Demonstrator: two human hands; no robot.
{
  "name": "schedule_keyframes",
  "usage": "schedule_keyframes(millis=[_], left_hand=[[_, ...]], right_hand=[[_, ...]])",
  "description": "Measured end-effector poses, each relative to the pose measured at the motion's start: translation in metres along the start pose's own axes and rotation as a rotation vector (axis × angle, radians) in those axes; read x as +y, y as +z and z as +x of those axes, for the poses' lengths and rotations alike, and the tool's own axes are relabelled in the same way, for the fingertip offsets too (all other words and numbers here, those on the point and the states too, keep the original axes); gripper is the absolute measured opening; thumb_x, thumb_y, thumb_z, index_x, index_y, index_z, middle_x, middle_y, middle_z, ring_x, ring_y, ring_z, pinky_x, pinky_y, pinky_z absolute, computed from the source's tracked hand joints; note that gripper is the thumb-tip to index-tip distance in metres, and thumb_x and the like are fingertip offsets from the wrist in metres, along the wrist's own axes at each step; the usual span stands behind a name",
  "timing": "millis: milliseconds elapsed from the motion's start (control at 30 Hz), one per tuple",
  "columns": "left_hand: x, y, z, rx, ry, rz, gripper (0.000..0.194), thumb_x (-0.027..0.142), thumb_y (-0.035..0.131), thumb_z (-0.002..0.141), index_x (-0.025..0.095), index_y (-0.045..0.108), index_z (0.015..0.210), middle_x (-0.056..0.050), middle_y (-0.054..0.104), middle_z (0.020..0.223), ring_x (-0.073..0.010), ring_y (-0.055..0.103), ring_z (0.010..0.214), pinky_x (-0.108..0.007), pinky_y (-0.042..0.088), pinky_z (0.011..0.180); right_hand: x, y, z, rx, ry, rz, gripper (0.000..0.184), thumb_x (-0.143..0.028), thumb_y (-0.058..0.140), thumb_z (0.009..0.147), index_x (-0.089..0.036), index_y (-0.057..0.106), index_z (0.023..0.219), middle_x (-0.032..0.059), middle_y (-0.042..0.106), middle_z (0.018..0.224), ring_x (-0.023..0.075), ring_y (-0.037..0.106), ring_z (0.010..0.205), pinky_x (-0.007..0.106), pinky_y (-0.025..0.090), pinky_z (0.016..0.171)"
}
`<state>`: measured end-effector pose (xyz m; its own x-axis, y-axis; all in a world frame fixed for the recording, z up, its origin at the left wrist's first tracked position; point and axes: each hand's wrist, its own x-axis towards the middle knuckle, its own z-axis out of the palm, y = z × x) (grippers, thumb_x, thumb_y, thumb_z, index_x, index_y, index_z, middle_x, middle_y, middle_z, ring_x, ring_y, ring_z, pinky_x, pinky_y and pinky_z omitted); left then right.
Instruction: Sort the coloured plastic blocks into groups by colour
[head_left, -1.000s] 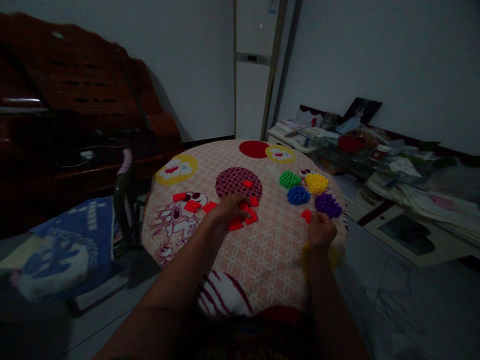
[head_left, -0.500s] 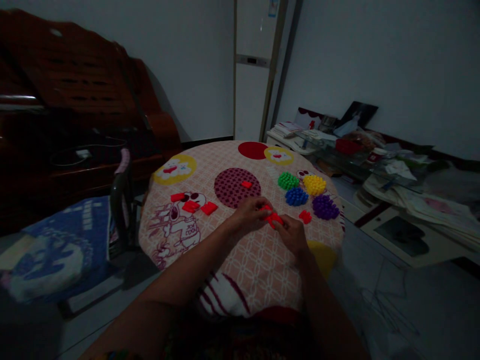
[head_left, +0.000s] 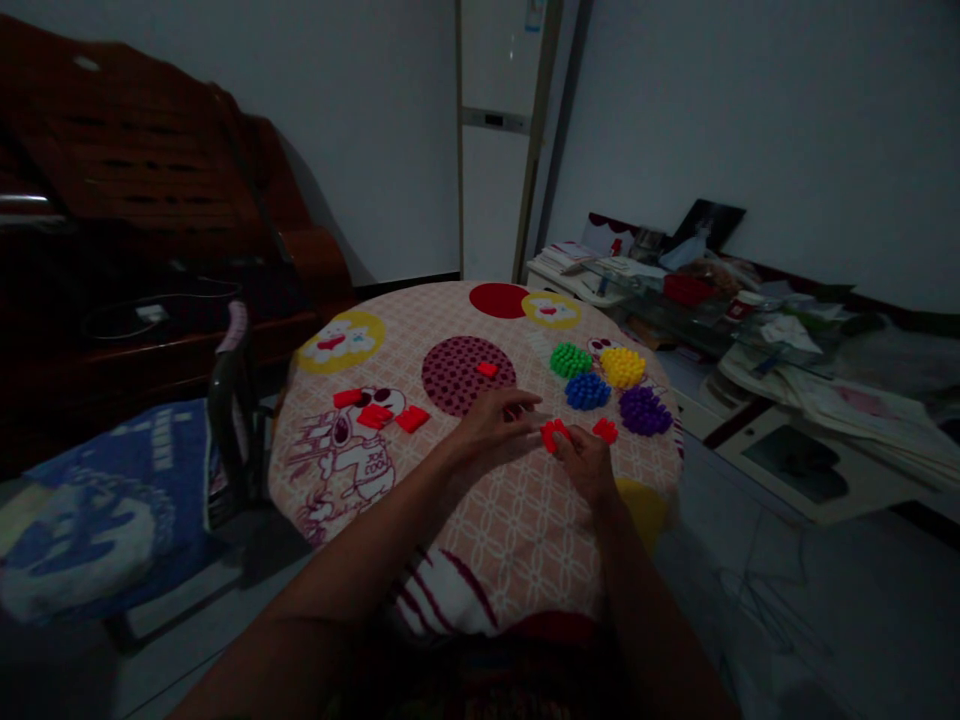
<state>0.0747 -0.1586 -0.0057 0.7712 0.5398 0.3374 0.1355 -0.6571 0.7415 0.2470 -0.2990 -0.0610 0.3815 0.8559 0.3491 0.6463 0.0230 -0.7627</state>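
Note:
Over the round table my right hand (head_left: 585, 462) pinches a small red building block (head_left: 553, 435) with a bumpy edge. My left hand (head_left: 495, 425) is just to its left, fingers stretched and apart, not closed on the block. Beside my right hand lies another red block (head_left: 605, 431). Farther up the cloth, a single red block (head_left: 487, 369) rests on the dotted maroon circle. Several more lie at the left, among them one red block (head_left: 412, 418) nearest my left forearm.
On the right of the patterned tablecloth (head_left: 517, 540) sit clusters of knobbly pieces: green (head_left: 571, 360), blue (head_left: 587, 391), yellow (head_left: 623, 367) and purple (head_left: 645, 411). A chair (head_left: 127, 490) stands at the left. Beyond the table's right edge is a cluttered glass stand (head_left: 675, 305).
My left hand has come off the red blocks and opened, drawing slightly left. My right hand keeps one red block. The whole view has shifted a little.

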Motion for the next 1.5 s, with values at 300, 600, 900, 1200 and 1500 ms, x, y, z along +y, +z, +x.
schedule_keyframes(millis=[300, 600, 900, 1200, 1500], left_hand=[[0.011, 0.044, 0.000, -0.176, -0.267, -0.647, 0.039, 0.033, 0.075, 0.071, 0.011, 0.067, 0.101, -0.005, 0.070, 0.078, -0.0156, 0.066, 0.068, -0.026, 0.050, 0.064], [0.018, 0.053, 0.022, -0.001, -0.145, -0.122, 0.019, 0.019, 0.071, 0.070, 0.013, 0.071, 0.089, 0.000, 0.066, 0.075, -0.0121, 0.059, 0.069, -0.021, 0.043, 0.062], [0.021, 0.092, 0.048, -0.023, -0.072, 0.086, 0.017, 0.024, 0.074, 0.072, 0.015, 0.069, 0.085, -0.003, 0.067, 0.079, -0.0151, 0.056, 0.071, -0.026, 0.042, 0.066], [0.010, 0.107, 0.047, -0.048, -0.017, 0.119, 0.016, 0.024, 0.071, 0.078, 0.016, 0.069, 0.091, -0.004, 0.066, 0.085, -0.0163, 0.056, 0.076, -0.027, 0.042, 0.070], [0.008, 0.110, 0.045, -0.022, -0.051, 0.062, 0.041, 0.026, 0.077, 0.073, 0.016, 0.069, 0.111, -0.007, 0.069, 0.099, -0.0174, 0.062, 0.083, -0.028, 0.048, 0.075]], right_hand=[[-0.006, -0.004, -0.001, 0.071, 0.003, 0.034, 0.051, -0.060, 0.044, 0.094, -0.021, 0.057, 0.064, -0.0015, 0.057, 0.057, 0.0122, 0.051, 0.054, 0.024, 0.039, 0.056], [0.017, -0.025, -0.002, 0.904, 0.164, 0.022, 0.042, -0.051, 0.044, 0.093, -0.015, 0.065, 0.088, 0.0033, 0.062, 0.068, 0.0166, 0.057, 0.060, 0.029, 0.047, 0.063], [0.036, -0.028, 0.003, 0.770, 0.203, -0.141, 0.044, -0.052, 0.045, 0.087, -0.016, 0.071, 0.084, 0.0104, 0.071, 0.078, 0.0221, 0.063, 0.072, 0.033, 0.049, 0.070], [0.044, -0.026, 0.004, 0.655, 0.273, -0.105, 0.054, -0.046, 0.061, 0.070, -0.008, 0.074, 0.105, 0.0175, 0.075, 0.093, 0.0233, 0.064, 0.070, 0.038, 0.052, 0.072], [0.039, -0.027, 0.004, 0.641, 0.251, -0.169, 0.052, -0.038, 0.057, 0.065, -0.008, 0.076, 0.104, 0.0166, 0.075, 0.090, 0.0224, 0.062, 0.064, 0.039, 0.053, 0.070]])
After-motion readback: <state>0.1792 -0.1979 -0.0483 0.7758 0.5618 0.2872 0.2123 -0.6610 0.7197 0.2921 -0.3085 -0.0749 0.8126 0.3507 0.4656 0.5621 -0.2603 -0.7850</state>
